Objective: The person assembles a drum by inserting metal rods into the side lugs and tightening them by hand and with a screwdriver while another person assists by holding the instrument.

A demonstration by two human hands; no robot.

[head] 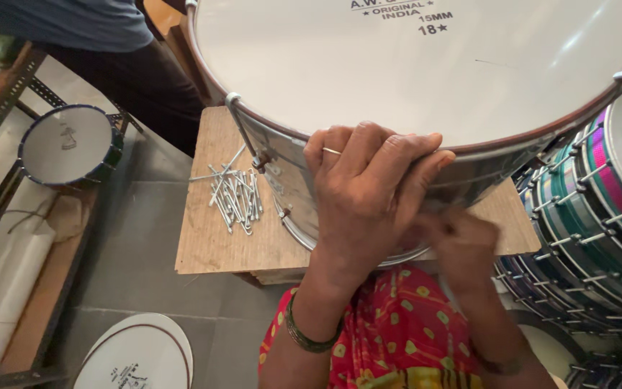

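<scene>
A large drum with a white head (pixel 426 65) and shiny metal shell stands on a wooden board (pixel 217 245). My left hand (pixel 368 194) lies spread over the drum's near rim, fingers on the dark hoop, a ring on one finger and a bangle at the wrist. My right hand (pixel 462 248) is lower, blurred, against the shell's underside near the bottom hoop; its fingers look pinched on something small that I cannot make out. A pile of several metal tension rods (pixel 235 198) lies on the board left of the drum.
A small dark-rimmed drum (pixel 70 148) sits on a metal rack at left. Stacked colourful drums (pixel 599 209) fill the right side. A loose white drumhead (pixel 138 353) lies on the grey floor. Another person (pixel 95 43) stands at the top left.
</scene>
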